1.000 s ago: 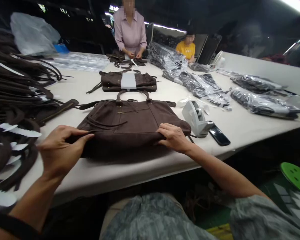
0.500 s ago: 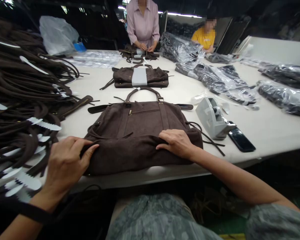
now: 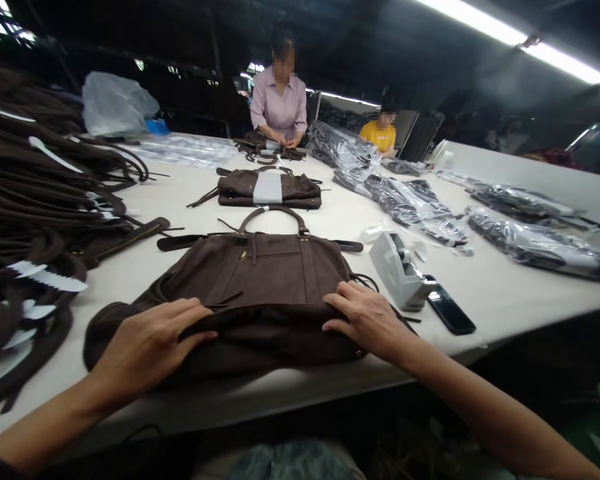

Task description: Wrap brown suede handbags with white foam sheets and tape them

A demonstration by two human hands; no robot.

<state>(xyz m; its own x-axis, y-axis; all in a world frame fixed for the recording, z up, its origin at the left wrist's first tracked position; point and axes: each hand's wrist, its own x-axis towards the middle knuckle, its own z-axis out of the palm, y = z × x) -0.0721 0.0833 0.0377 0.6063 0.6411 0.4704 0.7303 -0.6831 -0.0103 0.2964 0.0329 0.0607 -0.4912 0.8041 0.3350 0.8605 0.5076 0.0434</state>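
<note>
My left hand (image 3: 145,347) and right hand (image 3: 367,319) lie flat, fingers spread, pressing the bag's (image 3: 265,273) near edge so it stays flat on the tabletop (image 3: 500,293), right at its near rim. Neither hand grips anything. My palms hide the edge beneath; the bag's left end blurs into shadow, and the pile of straps (image 3: 35,220) runs out of view.

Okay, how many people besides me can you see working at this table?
2: one person in a pink shirt standing at the table's far end, one in a yellow shirt to their right. Others may be hidden.
</note>
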